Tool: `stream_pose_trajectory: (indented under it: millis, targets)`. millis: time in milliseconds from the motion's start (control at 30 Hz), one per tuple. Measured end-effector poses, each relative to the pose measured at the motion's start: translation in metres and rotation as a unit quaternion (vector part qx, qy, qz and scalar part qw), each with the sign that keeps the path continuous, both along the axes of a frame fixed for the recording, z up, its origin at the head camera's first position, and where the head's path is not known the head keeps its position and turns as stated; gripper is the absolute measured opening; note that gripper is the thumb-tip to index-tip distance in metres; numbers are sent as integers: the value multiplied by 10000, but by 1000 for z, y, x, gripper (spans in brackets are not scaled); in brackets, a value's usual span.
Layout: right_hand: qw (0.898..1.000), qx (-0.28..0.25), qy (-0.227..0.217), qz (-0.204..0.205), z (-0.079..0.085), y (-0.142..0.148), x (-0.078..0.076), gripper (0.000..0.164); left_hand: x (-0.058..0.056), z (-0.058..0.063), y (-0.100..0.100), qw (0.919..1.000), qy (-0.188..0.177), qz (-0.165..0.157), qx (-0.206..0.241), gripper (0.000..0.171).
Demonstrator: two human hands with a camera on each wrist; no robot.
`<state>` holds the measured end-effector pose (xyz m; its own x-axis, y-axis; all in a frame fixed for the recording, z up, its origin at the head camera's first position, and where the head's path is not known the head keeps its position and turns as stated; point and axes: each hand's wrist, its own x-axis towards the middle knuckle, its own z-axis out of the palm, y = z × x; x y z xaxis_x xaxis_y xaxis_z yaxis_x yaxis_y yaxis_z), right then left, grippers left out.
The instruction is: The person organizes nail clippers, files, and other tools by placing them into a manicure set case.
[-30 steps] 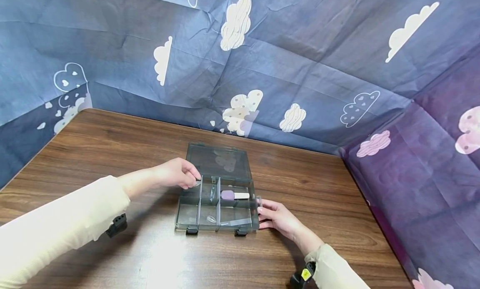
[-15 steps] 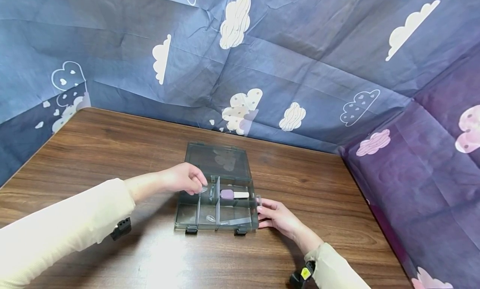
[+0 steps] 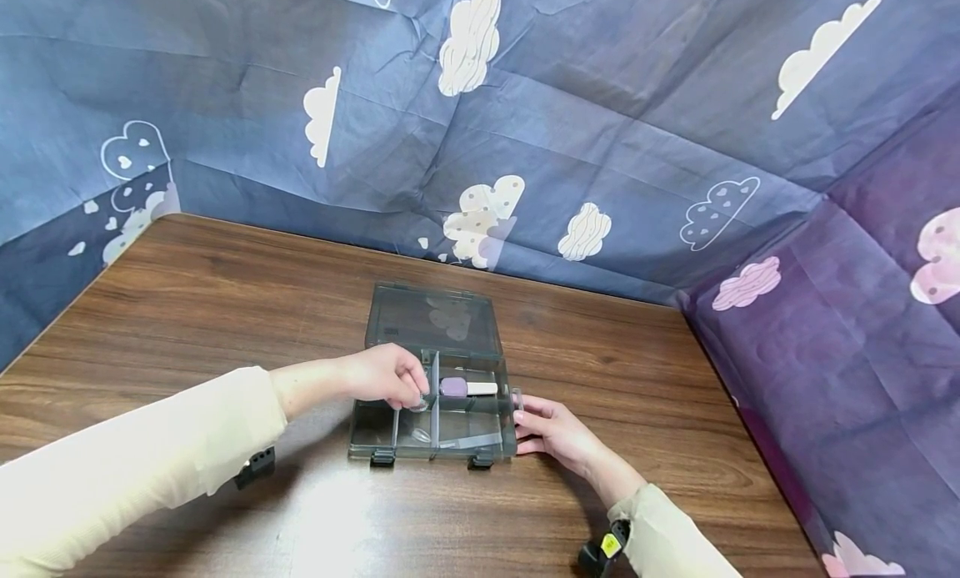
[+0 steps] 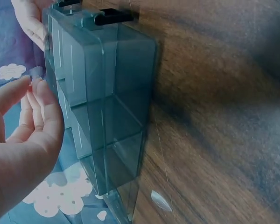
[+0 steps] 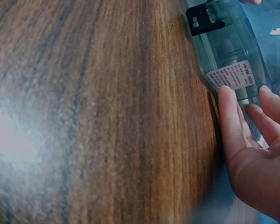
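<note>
A smoky clear compartment box [image 3: 471, 428] lies with its lid [image 3: 427, 311] laid back. My left hand [image 3: 386, 375] is over the middle compartments and pinches a small clear plastic piece [image 4: 36, 72] between thumb and fingertips. Purple nail polish with a white cap [image 3: 453, 387] lies in the back right compartment. Another clear, leaf-shaped piece [image 3: 422, 435] sits in the front middle compartment, and a flat clear strip [image 3: 471, 442] in the front right one. My right hand [image 3: 558, 432] touches the box's right side with fairly straight fingers, beside a printed label [image 5: 233, 74].
The box stands on a brown wooden table [image 3: 247, 286]. A thin clear leaf-shaped piece [image 4: 161, 200] shows on the wood beside the box in the left wrist view. Blue cloud-patterned cloth [image 3: 375, 144] hangs behind, purple cloth [image 3: 862, 311] at the right.
My left hand has moved right and nearer me, from the back left compartment to the middle ones, with the clear piece still pinched. The right hand has stayed at the box's side.
</note>
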<state>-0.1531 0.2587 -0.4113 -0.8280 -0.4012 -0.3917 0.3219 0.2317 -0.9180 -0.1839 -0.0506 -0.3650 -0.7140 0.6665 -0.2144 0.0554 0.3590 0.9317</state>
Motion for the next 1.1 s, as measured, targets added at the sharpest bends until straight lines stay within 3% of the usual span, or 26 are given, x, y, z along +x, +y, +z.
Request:
stream_pose_trajectory:
  millis: [133, 300, 467, 600, 833, 967, 1100]
  targets:
    - [10000, -17, -4, 1, 0, -1, 0, 51, -4, 2, -2, 9999, 61, 26, -123, 11]
    - [10000, -35, -2, 14, 0, -1, 0, 51, -20, 6, -22, 9987, 116, 498, -75, 15]
    - [10000, -27, 4, 25, 2, 0, 1, 52, -35, -1, -52, 9948, -27, 1019, -59, 20]
    - [10000, -1, -3, 22, 2, 0, 1, 52, -41, -10, -72, 9919, 119, 1218, -353, 23]
    - [10000, -5, -2, 1, 0, 0, 1, 52, -45, -21, -89, 9867, 379, 1372, -786, 23]
    - [10000, -13, -2, -1, -1, 0, 1, 52, -42, -27, -92, 9851, 387, 1420, -886, 21]
    - [10000, 5, 1, 0, 0, 0, 1, 53, -40, -34, -91, 9815, 642, 1415, -1121, 19]
